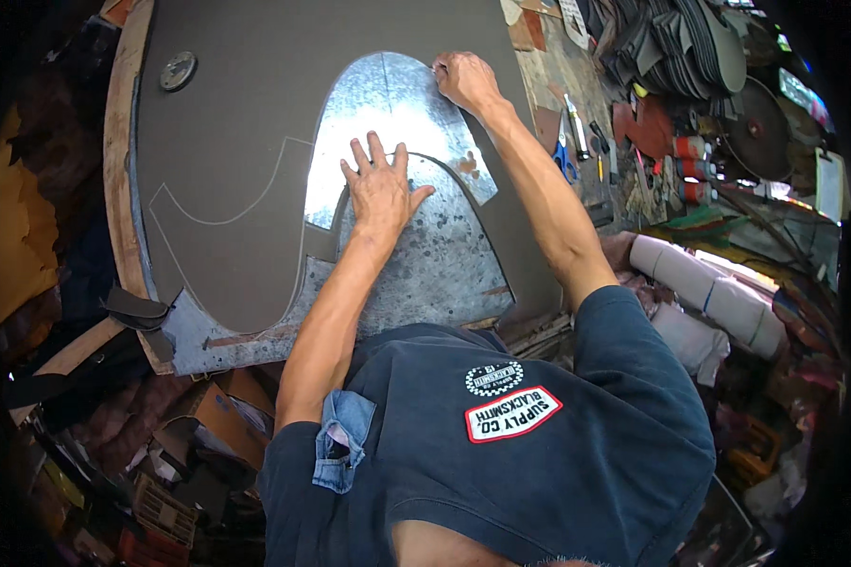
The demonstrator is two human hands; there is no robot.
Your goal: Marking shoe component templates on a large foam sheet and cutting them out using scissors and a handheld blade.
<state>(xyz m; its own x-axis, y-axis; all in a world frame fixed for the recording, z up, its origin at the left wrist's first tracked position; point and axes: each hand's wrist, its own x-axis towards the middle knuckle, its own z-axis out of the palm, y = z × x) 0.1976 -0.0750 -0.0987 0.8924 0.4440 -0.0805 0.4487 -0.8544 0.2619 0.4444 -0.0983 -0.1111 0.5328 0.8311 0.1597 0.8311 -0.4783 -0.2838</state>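
A shiny metal template, curved like a horseshoe, lies flat on a dark grey-brown sheet. My left hand presses down on the template near its inner curve, fingers spread. At the template's upper right edge is my right hand, its fingers pinched together; whatever they grip is too small and hidden to name. A pale line traces a similar curved shape on the sheet to the left. Below the sheet's cut-out curve shows a spotted metal work surface.
A round metal object rests on the sheet's upper left. Blue-handled scissors and other hand tools lie on the wooden bench to the right. Beyond them are stacked dark curved pieces. A white roll sits lower right, a cardboard box lower left.
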